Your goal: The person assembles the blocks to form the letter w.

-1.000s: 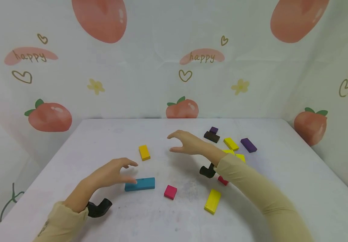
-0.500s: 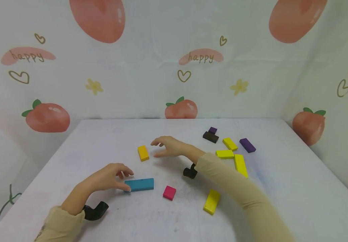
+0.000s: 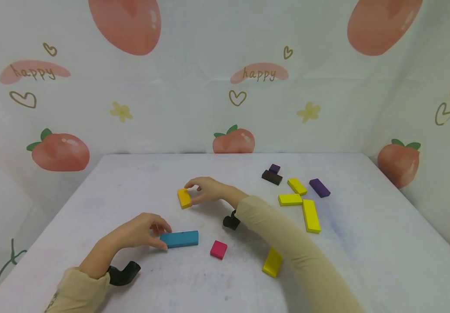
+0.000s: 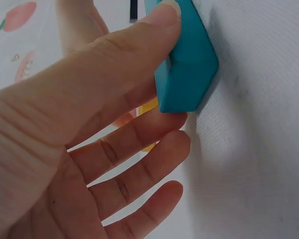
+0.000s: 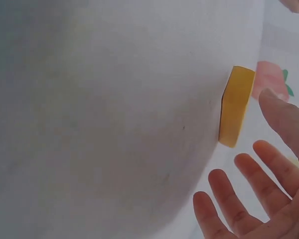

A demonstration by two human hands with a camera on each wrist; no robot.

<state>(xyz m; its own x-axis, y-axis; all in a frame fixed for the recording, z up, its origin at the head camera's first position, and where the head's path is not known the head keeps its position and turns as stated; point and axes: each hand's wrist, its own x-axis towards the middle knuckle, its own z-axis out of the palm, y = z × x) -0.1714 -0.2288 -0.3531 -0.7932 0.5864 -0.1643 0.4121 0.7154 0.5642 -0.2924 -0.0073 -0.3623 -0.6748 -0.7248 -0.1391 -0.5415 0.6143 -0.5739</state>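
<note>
My left hand is at the left end of a blue rectangular block, which lies flat on the white table. In the left wrist view, the thumb lies along the blue block's side and the curled index finger reaches behind it, pinching that end. My right hand is beside the right edge of an orange-yellow block farther back. Seen from the right wrist, its fingers are spread and the thumb tip stands near the orange-yellow block, with a gap between them.
A small red block lies right of the blue one. Several yellow blocks lie to the right, one partly under the right sleeve. Dark brown and purple blocks sit farther back. A patterned cloth hangs behind the table.
My right hand has moved left and down to the orange-yellow block, uncovering yellow blocks on the right. My left hand has lowered and drawn slightly back, around the blue block's left end.
</note>
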